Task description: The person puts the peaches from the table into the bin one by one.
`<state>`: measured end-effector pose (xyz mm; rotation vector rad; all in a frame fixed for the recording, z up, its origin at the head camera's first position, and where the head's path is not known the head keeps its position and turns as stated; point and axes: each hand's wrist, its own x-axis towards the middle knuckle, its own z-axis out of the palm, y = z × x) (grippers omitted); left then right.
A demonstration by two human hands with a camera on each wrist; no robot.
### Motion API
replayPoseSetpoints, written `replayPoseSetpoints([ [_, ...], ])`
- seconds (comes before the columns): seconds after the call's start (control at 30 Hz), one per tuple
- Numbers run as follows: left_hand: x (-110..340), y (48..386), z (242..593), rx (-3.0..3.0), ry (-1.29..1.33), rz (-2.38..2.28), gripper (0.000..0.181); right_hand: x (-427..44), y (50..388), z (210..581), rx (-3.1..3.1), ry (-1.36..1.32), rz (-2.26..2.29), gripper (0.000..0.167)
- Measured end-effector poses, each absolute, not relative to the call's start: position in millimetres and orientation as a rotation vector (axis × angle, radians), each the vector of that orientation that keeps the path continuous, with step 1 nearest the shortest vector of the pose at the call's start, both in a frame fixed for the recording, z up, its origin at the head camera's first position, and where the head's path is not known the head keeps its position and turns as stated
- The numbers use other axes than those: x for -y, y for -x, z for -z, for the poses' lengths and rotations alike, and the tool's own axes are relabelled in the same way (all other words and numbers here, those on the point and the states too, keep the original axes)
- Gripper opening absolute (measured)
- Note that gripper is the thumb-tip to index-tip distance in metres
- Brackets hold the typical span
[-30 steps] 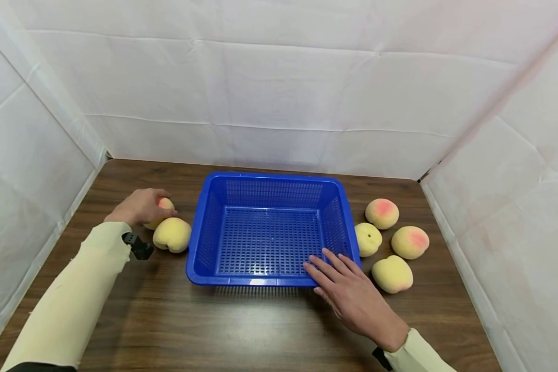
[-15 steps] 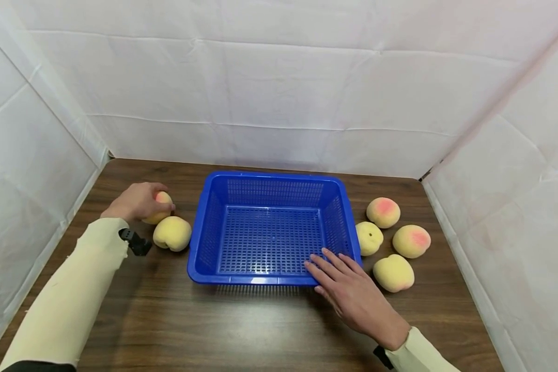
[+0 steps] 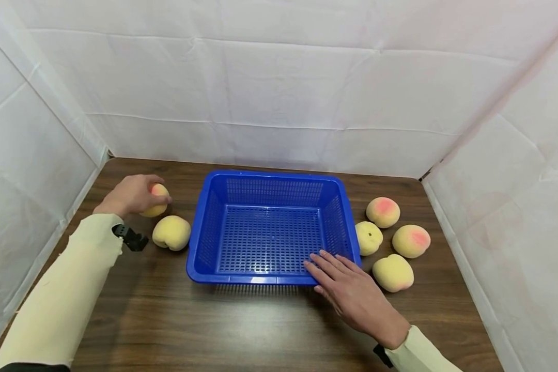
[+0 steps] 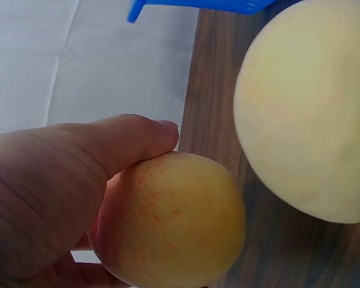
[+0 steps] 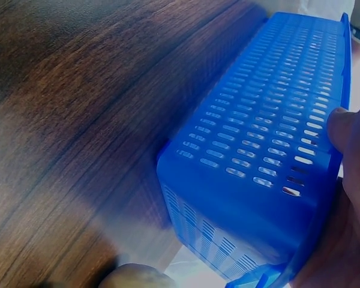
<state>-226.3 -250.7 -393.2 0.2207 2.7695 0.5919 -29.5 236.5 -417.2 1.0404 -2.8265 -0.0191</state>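
And here's the left grip (image 3: pixel 131 195), pinching a peach (image 3: pixel 160 192) (yellow with a pink blush), thumb pressed along one side; whether the fruit touches the table (image 3: pixel 242 330) I can't tell. Just right of that grip and nearer the person sits a second peach (image 3: pixel 171 233), apart from the first, beside the basket (image 3: pixel 248 279). Over to the right grip (image 3: pixel 353 298), and it's pinching the basket's nearest right-hand corner: fingers laid straight over the edge, thumb on the outer wall. Beyond this grip and to its right, four more peaches (image 3: pixel 411 241) cluster on the table, one of them right up by the basket's side. White sheeting (image 3: pixel 279 98) rises beyond both grips.
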Motion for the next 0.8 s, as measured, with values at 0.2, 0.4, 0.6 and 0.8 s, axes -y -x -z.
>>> replayPoseSetpoints([
  [0.2,252.7,226.2,385.3,-2.775,-0.231,-0.575,0.07,-236.5,29.2,415.7,2.838,-1.043,0.029,0.05],
  [0.4,251.6,225.3,374.1,-2.804,-0.249,-0.58,0.066,-236.3,29.8,415.7,2.839,-1.045,0.038,0.051],
  [0.6,245.6,223.4,360.1,-2.854,-0.303,-0.602,0.062,-236.2,30.2,415.6,2.849,-1.042,0.043,0.051],
  [0.8,237.8,222.3,348.9,-2.884,-0.377,-0.602,0.059,-236.0,30.3,415.4,2.844,-1.042,0.04,0.051],
])
